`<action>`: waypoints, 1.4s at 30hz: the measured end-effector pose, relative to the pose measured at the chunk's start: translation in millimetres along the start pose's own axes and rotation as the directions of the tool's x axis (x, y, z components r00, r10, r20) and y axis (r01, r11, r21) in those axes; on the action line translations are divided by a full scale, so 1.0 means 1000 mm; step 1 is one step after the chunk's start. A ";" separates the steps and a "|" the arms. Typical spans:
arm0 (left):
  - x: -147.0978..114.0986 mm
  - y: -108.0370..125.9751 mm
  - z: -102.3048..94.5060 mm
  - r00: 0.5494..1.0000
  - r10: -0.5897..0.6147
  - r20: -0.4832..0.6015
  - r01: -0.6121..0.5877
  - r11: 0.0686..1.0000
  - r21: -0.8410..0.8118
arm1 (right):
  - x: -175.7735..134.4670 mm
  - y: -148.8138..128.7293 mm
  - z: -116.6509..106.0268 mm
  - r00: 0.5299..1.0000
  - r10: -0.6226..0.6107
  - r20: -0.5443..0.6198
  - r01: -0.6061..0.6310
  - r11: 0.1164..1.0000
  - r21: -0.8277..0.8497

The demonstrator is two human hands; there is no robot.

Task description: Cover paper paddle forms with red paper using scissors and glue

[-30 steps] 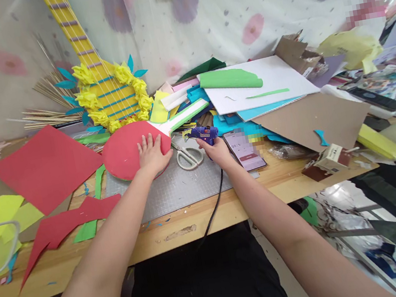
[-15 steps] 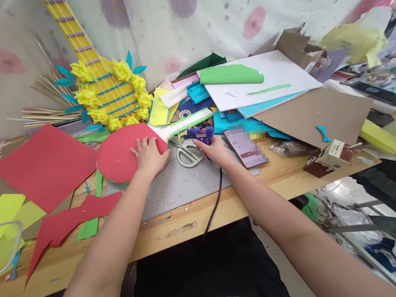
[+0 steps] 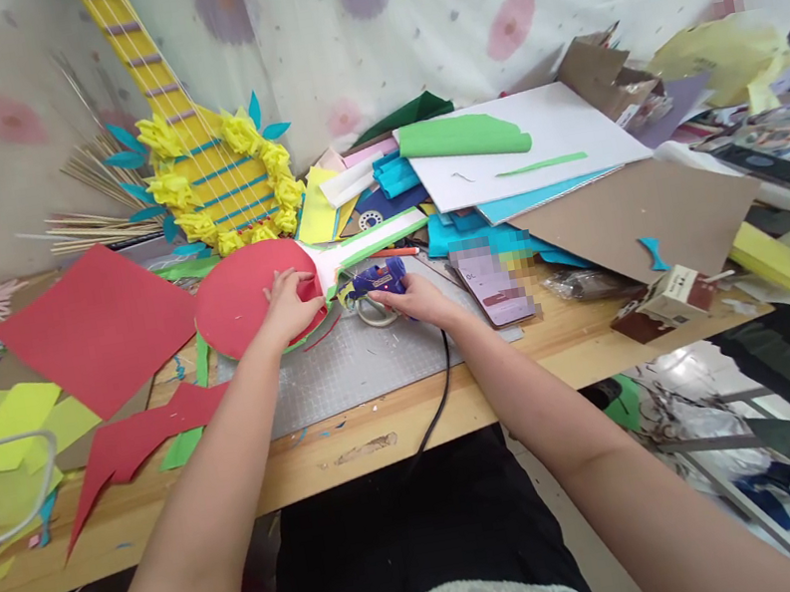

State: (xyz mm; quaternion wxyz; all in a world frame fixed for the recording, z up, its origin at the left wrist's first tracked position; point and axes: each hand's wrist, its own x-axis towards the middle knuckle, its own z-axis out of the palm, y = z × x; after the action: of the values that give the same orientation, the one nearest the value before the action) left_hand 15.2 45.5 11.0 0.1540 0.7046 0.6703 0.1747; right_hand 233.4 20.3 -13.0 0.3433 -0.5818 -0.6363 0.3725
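A round red paper (image 3: 236, 297) covers the body of a paddle-shaped craft piece whose neck (image 3: 384, 232) is white with green edging. My left hand (image 3: 289, 306) is on the right side of the red paper, thumb and forefinger pinching its edge, which is slightly lifted near the neck. A blue hot glue gun (image 3: 381, 278) is gripped in my right hand (image 3: 417, 300), its nozzle pointing left at the edge by my left fingers. Partly hidden under the gun lie scissors (image 3: 377, 317). A grey cutting mat (image 3: 348, 375) lies beneath.
A yellow paper guitar (image 3: 225, 183) with crepe flowers leans at the back. Red sheet (image 3: 97, 326) and red scrap (image 3: 138, 435) lie left. A phone (image 3: 493, 285), brown cardboard (image 3: 646, 213), white board (image 3: 542, 135) and small carton (image 3: 665, 301) lie right. The gun's black cord (image 3: 446, 394) crosses the table edge.
The glue gun has moved left in my right hand, over the scissors, to the red paper's edge. My left hand's fingers have gone from lying flat to pinching that edge.
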 end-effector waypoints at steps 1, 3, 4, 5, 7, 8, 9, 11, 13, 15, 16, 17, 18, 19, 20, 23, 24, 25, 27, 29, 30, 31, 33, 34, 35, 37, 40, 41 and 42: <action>0.000 0.000 0.000 1.000 0.004 0.002 -0.004 1.000 -0.001 | 0.000 0.000 0.000 1.000 -0.011 -0.001 0.011 1.000 -0.011; 0.000 -0.001 0.000 1.000 0.009 0.005 -0.009 1.000 -0.003 | 0.001 -0.001 0.000 1.000 -0.019 0.006 0.019 0.999 -0.029; 0.000 -0.001 0.000 1.000 0.008 0.007 -0.008 1.000 -0.005 | 0.001 -0.001 0.000 1.000 -0.016 0.010 0.017 0.999 -0.037; 0.000 -0.001 0.000 1.000 0.005 0.011 -0.005 1.000 -0.008 | 0.001 -0.002 0.000 1.000 -0.010 0.011 0.011 0.999 -0.045; 0.000 -0.001 0.000 1.000 -0.001 0.014 0.001 1.000 -0.012 | 0.000 -0.003 0.000 1.000 0.002 0.008 -0.001 0.998 -0.059; 0.000 -0.001 0.000 1.000 -0.001 0.013 0.001 1.000 -0.013 | 0.000 -0.003 0.001 1.000 0.003 0.008 -0.003 0.998 -0.064; 0.000 -0.001 0.001 1.000 0.002 0.010 -0.002 1.000 -0.012 | 0.000 -0.004 0.001 1.000 0.002 0.007 -0.002 0.998 -0.067; 0.000 -0.002 0.001 1.000 0.009 0.003 -0.009 1.000 -0.005 | 0.001 -0.003 0.001 1.000 -0.004 0.002 0.004 0.998 -0.069; 0.000 -0.003 0.002 1.000 0.014 -0.001 -0.014 1.000 -0.002 | 0.002 -0.003 0.001 1.000 -0.015 -0.014 0.014 0.997 -0.070; 0.000 -0.003 0.002 1.000 0.017 0.002 -0.017 1.000 -0.007 | 0.003 -0.002 0.001 0.999 -0.021 -0.032 0.019 0.997 -0.078; 0.000 -0.003 0.002 1.000 0.016 0.006 -0.016 1.000 -0.010 | 0.003 -0.001 0.000 0.999 -0.023 -0.038 0.020 0.997 -0.081; 0.000 -0.003 0.002 1.000 0.014 0.010 -0.014 1.000 -0.011 | 0.004 0.000 0.000 0.999 -0.024 -0.045 0.020 0.996 -0.084; -0.001 -0.003 0.002 1.000 0.011 0.013 -0.011 1.000 -0.007 | 0.005 0.001 0.000 0.998 -0.023 -0.050 0.019 0.996 -0.084; -0.001 -0.003 0.002 1.000 0.009 0.015 -0.009 1.000 0.001 | 0.006 0.002 0.000 0.998 -0.023 -0.053 0.019 0.997 -0.081; -0.001 -0.002 0.002 1.000 0.004 0.017 -0.004 1.000 0.009 | 0.007 0.003 0.000 0.998 -0.023 -0.054 0.019 0.997 -0.074; -0.002 -0.002 0.002 1.000 0.002 0.021 -0.002 1.000 0.029 | 0.009 0.005 0.000 0.999 -0.003 -0.050 -0.001 0.997 -0.071; -0.002 -0.002 0.002 1.000 0.002 0.021 -0.003 0.999 0.034 | 0.010 0.006 0.000 0.999 0.005 -0.051 -0.009 0.997 -0.072; -0.002 -0.002 0.002 1.000 0.003 0.019 -0.004 0.999 0.040 | 0.010 0.007 0.000 0.998 0.010 -0.056 -0.014 0.997 -0.072; -0.002 -0.002 0.002 1.000 0.004 0.016 -0.005 0.999 0.047 | 0.011 0.008 0.000 0.998 0.006 -0.067 -0.010 0.998 -0.065; -0.002 -0.001 0.002 1.000 0.001 0.018 -0.001 1.000 0.030 | 0.012 0.008 0.000 0.997 -0.007 -0.071 0.003 0.999 -0.053; -0.002 -0.001 0.002 1.000 -0.001 0.022 0.000 1.000 0.013 | 0.012 0.008 0.000 0.997 -0.011 -0.070 0.008 0.999 -0.051; -0.002 -0.001 0.002 1.000 -0.003 0.028 0.003 1.000 -0.006 | 0.012 0.008 -0.001 0.998 -0.015 -0.068 0.012 0.999 -0.051; -0.003 0.000 0.002 0.999 -0.009 0.036 0.011 0.999 -0.037 | 0.012 0.008 -0.001 0.998 -0.021 -0.065 0.018 0.998 -0.055; -0.003 0.000 0.002 0.999 -0.012 0.039 0.014 0.999 -0.047 | 0.012 0.008 -0.002 0.998 -0.023 -0.066 0.019 0.998 -0.057; -0.003 0.000 0.002 0.999 -0.013 0.039 0.016 0.998 -0.055 | 0.012 0.009 -0.002 0.997 -0.025 -0.069 0.021 0.998 -0.058; -0.003 0.000 0.002 0.999 -0.011 0.036 0.014 0.997 -0.069 | 0.012 0.009 -0.003 0.996 -0.033 -0.081 0.028 0.998 -0.058; -0.002 -0.002 0.003 1.000 -0.003 0.022 0.005 0.996 -0.085 | 0.012 0.009 -0.003 0.994 -0.048 -0.099 0.040 0.996 -0.076; -0.002 -0.002 0.004 1.000 0.000 0.016 0.002 0.996 -0.091 | 0.012 0.009 -0.003 0.994 -0.049 -0.101 0.040 0.995 -0.086; -0.002 -0.003 0.004 1.000 0.002 0.011 -0.001 0.995 -0.097 | 0.012 0.009 -0.002 0.994 -0.047 -0.100 0.038 0.995 -0.095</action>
State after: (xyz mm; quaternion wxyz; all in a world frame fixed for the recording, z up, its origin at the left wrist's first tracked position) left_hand 14.8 44.2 5.9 0.1914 0.6978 0.6597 0.2033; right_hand 239.1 32.9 -19.9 0.3556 -0.6018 -0.6469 0.3048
